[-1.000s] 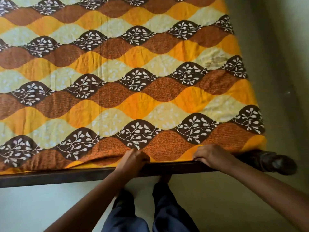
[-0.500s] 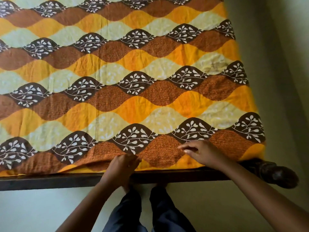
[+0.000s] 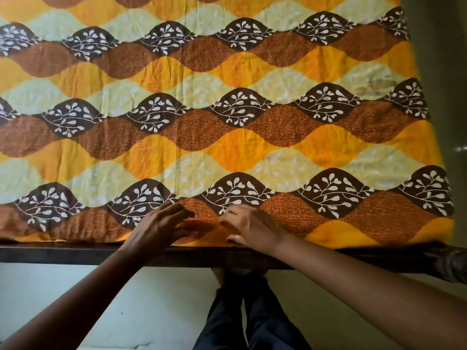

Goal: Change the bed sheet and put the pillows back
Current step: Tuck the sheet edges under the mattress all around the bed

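Bed sheet (image 3: 227, 137), orange-and-brown wave-print cotton, lies spread; left hand (image 3: 161, 224) fans flat to smooth the near edge, right hand (image 3: 252, 228) alongside, pinching or pressing, cannot tell.

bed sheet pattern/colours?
Wavy bands of orange, pale yellow and rust brown, with dark brown lobes bearing white leaf sprigs, on the bed sheet; head view.

I found no text, label, brand or number to read; the bed sheet (image 3: 227, 122) carried only a printed pattern of white leaf sprigs and wavy coloured bands.
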Motion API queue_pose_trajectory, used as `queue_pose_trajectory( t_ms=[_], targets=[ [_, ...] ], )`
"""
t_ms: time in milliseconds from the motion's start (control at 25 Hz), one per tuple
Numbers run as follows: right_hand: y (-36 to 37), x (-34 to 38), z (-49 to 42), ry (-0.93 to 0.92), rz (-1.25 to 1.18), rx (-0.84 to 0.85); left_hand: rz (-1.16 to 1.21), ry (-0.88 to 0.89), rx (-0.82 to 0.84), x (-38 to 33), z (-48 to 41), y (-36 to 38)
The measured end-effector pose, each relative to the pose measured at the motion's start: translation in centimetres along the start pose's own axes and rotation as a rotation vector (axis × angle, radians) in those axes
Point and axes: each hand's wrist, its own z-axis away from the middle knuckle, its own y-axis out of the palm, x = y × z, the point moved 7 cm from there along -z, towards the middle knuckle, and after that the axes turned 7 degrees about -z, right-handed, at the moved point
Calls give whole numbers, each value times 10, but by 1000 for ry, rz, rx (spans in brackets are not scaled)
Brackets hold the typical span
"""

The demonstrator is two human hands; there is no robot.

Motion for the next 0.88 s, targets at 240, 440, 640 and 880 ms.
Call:
queue_pose_trajectory(
  t_ms=[240, 440, 640, 880],
  targets=[
    [9, 12, -14, -18, -23, 81, 115, 40, 96, 8, 16, 10],
    [13, 7, -16, 132, -87, 222, 274, -182, 203, 15, 25, 19],
    [27, 9, 7, 407, -155, 561, 404, -437, 646, 10, 28, 38],
    [47, 5, 21, 629, -304, 584, 294, -377, 707, 7, 26, 46]
  ],
)
